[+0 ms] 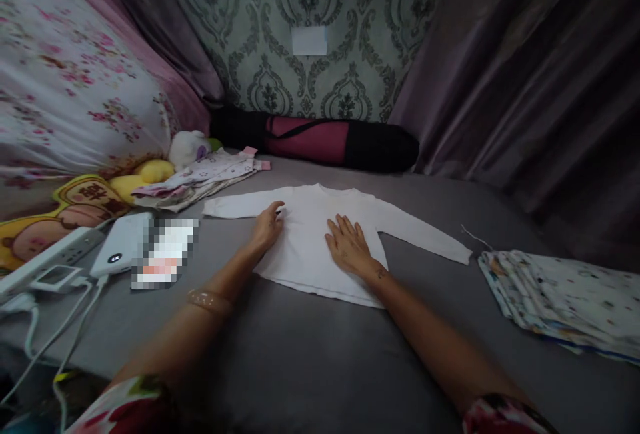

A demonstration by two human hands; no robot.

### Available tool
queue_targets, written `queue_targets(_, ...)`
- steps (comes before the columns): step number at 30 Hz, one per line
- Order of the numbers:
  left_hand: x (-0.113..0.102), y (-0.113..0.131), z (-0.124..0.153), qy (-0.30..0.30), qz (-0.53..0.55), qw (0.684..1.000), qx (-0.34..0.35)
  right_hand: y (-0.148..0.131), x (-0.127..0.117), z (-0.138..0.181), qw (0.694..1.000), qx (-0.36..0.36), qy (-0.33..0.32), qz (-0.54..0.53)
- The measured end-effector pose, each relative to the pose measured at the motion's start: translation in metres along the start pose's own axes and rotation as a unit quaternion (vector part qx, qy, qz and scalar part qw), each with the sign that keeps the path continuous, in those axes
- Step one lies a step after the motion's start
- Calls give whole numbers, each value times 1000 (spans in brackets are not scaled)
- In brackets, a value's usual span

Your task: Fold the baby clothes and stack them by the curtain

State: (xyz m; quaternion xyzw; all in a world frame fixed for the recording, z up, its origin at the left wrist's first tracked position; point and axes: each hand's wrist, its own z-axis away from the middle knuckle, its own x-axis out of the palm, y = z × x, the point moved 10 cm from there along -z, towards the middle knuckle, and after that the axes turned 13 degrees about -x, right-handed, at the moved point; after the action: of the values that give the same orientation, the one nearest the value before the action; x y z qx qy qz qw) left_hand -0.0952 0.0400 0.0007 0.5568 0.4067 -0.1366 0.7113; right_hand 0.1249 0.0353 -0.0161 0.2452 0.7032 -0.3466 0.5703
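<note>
A small white long-sleeved shirt [320, 221] lies spread flat on the grey bed surface [310, 354], sleeves stretched out to both sides. My right hand [350, 246] rests flat on the shirt's body with its fingers spread, holding nothing. My left hand [267, 226] lies on the shirt's left side near the armpit, fingers curled a little against the cloth. A bangle circles my left wrist.
Folded patterned cloths [565, 301] lie at the right. A pile of small pink-and-white clothes [205, 177] and soft toys [150, 171] sit at the back left. A white power bank [123, 244], power strip [45, 261] and cables lie left. A dark rolled bag [325, 141] is against the wall.
</note>
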Motion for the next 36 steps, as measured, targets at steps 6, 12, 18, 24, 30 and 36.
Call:
queue_targets(6, 19, 17, 19, 42, -246, 961, 118, -14, 0, 7, 999, -33, -22, -11)
queue_targets(12, 21, 11, 17, 20, -325, 931, 167, -67, -3, 56, 980, -152, -93, -92)
queue_targets(18, 1, 23, 29, 45, -363, 913, 181, -93, -33, 103, 906, -247, -155, -308)
queue_targets(24, 55, 100, 114, -95, -209, 927, 296, 63, -82, 66, 987, 16, 77, -140)
queue_targets(30, 130, 159, 237, -272, -169, 845, 429, 110, -66, 54, 997, 53, 18, 43)
queue_targets(36, 141, 156, 242, -225, -184, 864, 411, 99, -62, 50, 990, -15, -2, 137)
